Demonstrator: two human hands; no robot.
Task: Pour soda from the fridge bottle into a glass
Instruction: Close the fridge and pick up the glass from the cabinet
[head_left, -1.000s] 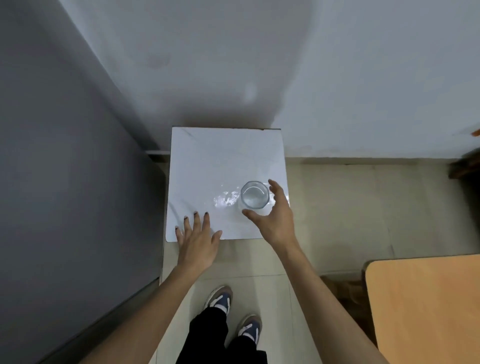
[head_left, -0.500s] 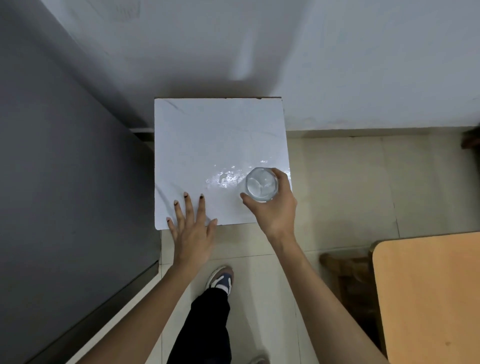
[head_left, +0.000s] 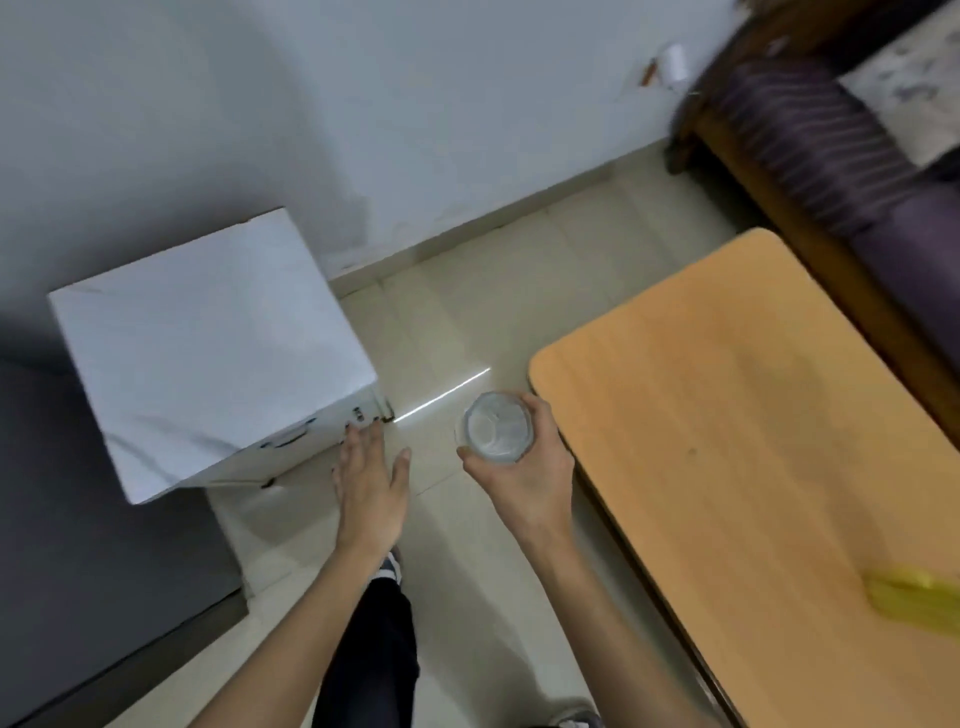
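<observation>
My right hand is wrapped around a clear empty glass, held upright above the tiled floor between a white box and a wooden table. My left hand hangs flat with fingers spread, empty, just right of the box's near corner. The dark grey fridge fills the lower left of the view with its door closed. No soda bottle is in view.
The white box stands against the wall at left. A light wooden table is at right with a blurred yellow object on its near right part. A dark sofa lies beyond. My legs and shoes are below.
My right hand lifted the glass off the white box and carried it right toward the table. My left hand came off the box. The view swung to the right.
</observation>
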